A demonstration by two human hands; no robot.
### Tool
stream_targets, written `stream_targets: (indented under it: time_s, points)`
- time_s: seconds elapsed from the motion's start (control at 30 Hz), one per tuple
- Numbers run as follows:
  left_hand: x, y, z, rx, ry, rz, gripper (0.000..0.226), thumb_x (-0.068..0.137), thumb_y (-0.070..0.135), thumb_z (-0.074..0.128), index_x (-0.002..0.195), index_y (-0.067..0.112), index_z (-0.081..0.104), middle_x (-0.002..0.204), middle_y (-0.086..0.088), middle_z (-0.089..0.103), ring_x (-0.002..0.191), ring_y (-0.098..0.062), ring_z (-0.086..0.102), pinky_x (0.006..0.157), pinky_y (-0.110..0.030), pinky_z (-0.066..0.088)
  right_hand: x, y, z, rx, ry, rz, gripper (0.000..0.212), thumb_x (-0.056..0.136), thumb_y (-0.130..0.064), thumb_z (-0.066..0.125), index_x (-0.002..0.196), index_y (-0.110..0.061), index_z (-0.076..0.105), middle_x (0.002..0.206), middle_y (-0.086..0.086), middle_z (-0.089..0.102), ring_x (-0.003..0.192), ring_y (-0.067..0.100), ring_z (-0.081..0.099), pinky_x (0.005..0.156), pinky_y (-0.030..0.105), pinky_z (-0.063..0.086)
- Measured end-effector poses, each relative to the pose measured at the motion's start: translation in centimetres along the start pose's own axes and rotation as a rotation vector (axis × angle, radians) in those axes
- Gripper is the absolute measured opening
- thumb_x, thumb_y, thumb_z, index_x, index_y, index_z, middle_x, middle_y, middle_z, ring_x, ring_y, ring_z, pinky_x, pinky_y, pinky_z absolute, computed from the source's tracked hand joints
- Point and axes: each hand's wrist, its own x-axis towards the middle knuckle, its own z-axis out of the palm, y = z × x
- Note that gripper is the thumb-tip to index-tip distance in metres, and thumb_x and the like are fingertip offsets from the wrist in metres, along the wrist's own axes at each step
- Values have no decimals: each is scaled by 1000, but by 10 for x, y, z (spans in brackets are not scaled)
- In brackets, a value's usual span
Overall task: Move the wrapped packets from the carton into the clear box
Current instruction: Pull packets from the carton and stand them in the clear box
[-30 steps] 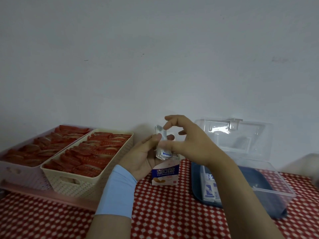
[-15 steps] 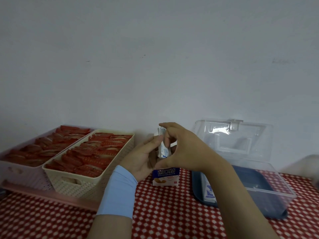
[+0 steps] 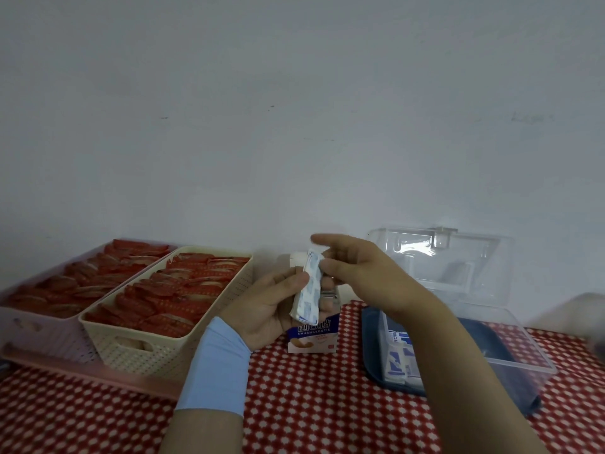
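Several packets [image 3: 308, 290] above carton [image 3: 312, 337] (upright)

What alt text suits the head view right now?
A left hand grips the carton, thumb pressing a stack of wrapped packets at its mouth, while the right hand pinches the stack's top. The open clear box at right holds other packets.

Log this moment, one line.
left hand: grips packet stack; right hand: at stack top, grip unclear; carton: upright; clear box: open, holds packets
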Motion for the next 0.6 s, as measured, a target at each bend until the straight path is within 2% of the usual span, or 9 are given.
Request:
stream_targets:
  time_s: [0.1,0.2,0.27,0.33,0.43,0.5,0.6]
  points:
    - [-1,-1,1,51,-39,-17,27,87,19,55,91,12,81,89,-11,74,69,-21,71,60,-31,60,-6,-2,-6,-4,-68,61,18,98,-15,59,108,-17,74,100,10,76,94,17,72,89,30,58]
    - [-3,0,4,91,-67,-37,28,88,18,54,97,7,77,91,-13,73,71,-24,71,61,-32,60,-8,-3,-12,-25,-77,58,15,98,-13,60,97,-13,75,94,7,76,88,13,70,84,25,57]
    - [-2,3,8,170,-38,-78,31,88,19,55,109,3,69,97,-17,74,78,-29,73,65,-36,61,-8,-4,-12,-69,-43,50,16,98,-10,59,94,-11,75,84,0,76,77,3,67,72,14,52]
    - [0,8,10,327,30,-117,30,93,20,58,115,1,63,104,-19,73,89,-34,73,76,-42,62,-8,-2,-12,-103,10,56,16,97,-7,59,94,-7,74,74,-5,73,65,-3,63,60,9,47]
    - [5,18,11,717,189,-85,16,90,26,69,98,12,69,92,-7,76,87,-24,73,86,-45,59,-8,1,-13,-148,102,81,16,96,-7,59,92,-7,74,64,-8,67,51,-5,56,47,8,41]
    - [6,23,18,919,211,-43,14,81,28,77,91,19,72,84,1,76,79,-17,73,79,-36,61,-8,1,-13,-177,160,84,15,95,-9,60,89,-11,74,66,-5,67,52,-2,57,50,12,45]
    - [8,21,33,1020,257,16,14,79,25,79,91,24,74,84,2,76,75,-13,73,66,-25,58,-13,2,-15,-152,232,94,15,94,-10,60,88,-13,73,71,-1,70,56,2,60,61,24,51]
